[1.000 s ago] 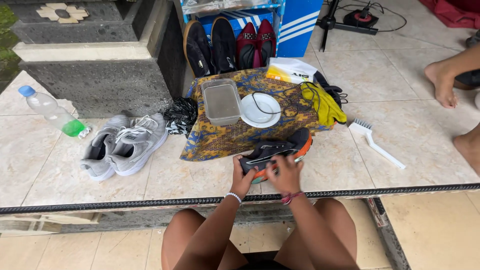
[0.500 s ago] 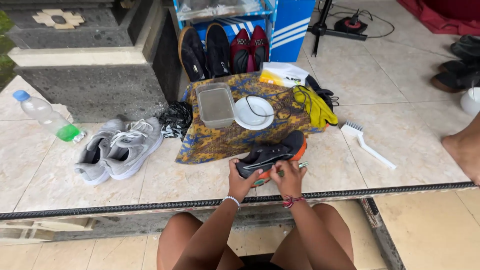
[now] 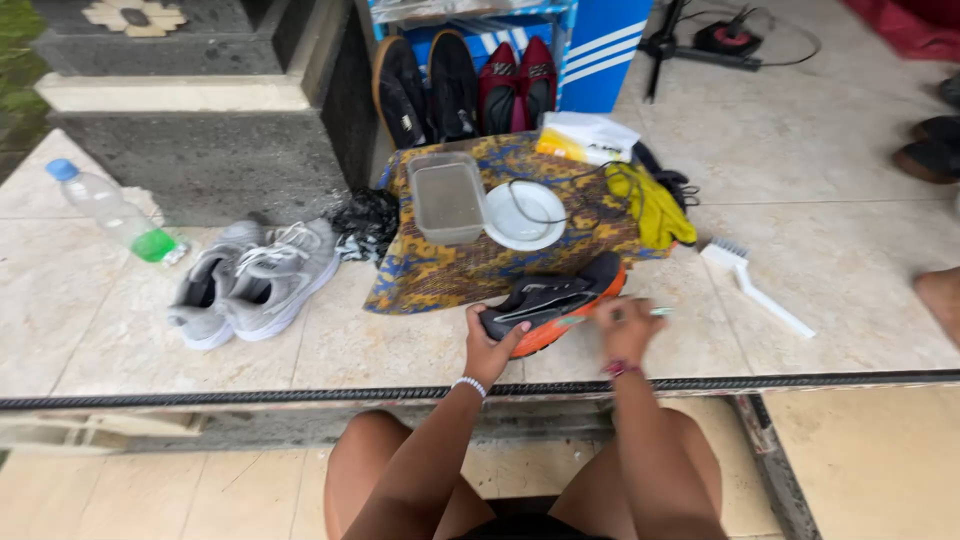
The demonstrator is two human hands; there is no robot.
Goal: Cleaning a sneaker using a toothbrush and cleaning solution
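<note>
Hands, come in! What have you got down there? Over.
Left hand grips black-and-orange shoe at one end. Right hand holds a thin tool, blurred. Patterned cloth just behind; nothing blocking.

Grey sneakers (image 3: 255, 280), plastic bottle (image 3: 110, 212), white brush (image 3: 755, 285).

A flat white and yellow packet (image 3: 585, 137) lies at the far edge of the patterned cloth (image 3: 470, 270), just before a blue box with white stripes (image 3: 600, 50); at far left a clear plastic bottle (image 3: 110, 212) with a blue cap lies on the tiles
</note>
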